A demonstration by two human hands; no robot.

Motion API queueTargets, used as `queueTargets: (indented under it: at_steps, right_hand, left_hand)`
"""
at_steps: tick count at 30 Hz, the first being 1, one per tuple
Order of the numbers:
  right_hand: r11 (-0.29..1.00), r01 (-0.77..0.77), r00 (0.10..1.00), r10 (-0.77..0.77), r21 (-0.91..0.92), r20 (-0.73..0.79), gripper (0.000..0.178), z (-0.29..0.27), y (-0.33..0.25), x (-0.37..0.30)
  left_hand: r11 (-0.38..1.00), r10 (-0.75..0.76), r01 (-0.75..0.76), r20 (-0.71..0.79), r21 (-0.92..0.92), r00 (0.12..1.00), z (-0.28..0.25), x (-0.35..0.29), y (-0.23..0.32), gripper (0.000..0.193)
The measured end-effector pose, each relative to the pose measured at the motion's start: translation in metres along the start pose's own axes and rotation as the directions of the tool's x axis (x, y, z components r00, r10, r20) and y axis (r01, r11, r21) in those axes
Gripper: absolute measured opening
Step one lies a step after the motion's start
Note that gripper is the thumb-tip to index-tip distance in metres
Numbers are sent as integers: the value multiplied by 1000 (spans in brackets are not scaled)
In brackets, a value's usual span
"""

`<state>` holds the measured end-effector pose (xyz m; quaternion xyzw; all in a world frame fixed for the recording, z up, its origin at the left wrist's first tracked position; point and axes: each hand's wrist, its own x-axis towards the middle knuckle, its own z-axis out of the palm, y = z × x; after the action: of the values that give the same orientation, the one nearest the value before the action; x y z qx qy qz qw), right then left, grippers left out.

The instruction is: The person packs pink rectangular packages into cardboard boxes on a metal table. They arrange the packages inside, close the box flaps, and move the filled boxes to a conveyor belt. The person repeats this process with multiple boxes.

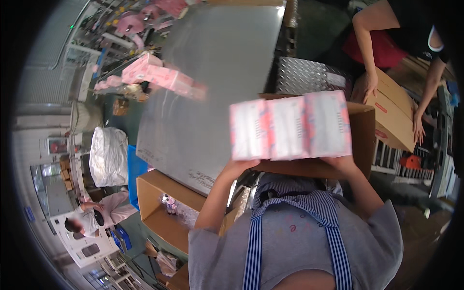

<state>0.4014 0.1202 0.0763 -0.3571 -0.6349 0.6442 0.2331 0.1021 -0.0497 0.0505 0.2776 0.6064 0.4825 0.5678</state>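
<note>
A row of three pink-and-white tissue packs [288, 128] is held up in front of me, side by side, slightly blurred. My left hand [243, 166] grips the row at its lower left corner, and my right hand [340, 163] at the lower right. Both sets of fingers are mostly hidden beneath or behind the packs. Under the packs stands an open cardboard box [363, 140], its inside largely covered by them. To the left, more pink packs [166, 79] lie in a line on a smooth metal table [217, 53].
Across to the right, a co-worker's hands rest on a closed cardboard box [389, 108] beside a roller conveyor [386, 157]. A patterned metal plate [307, 76] lies beyond my box. Another open carton [162, 212] stands at my left, near a blue bin [137, 171]. Another person sits farther left.
</note>
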Motion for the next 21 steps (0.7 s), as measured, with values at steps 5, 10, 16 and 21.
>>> queueTargets:
  at_steps: [5, 10, 16, 21]
  right_hand:
    - [973, -225, 945, 232, 55, -231, 61, -96, 56, -58]
    - [460, -361, 920, 32, -811, -392, 71, -79, 96, -23]
    - [401, -545, 836, 192, -737, -514, 49, -104, 307, 69]
    - [757, -518, 814, 291, -400, -504, 33, -85, 244, 99]
  left_hand:
    - [925, -377, 333, 344, 182, 860, 106, 92, -17, 63]
    - [909, -211, 96, 248, 406, 945, 138, 134, -93, 58]
    - [893, -49, -59, 228, 445, 972, 128, 69, -31, 39]
    - [971, 135, -60, -329, 230, 935, 68, -23, -41, 27]
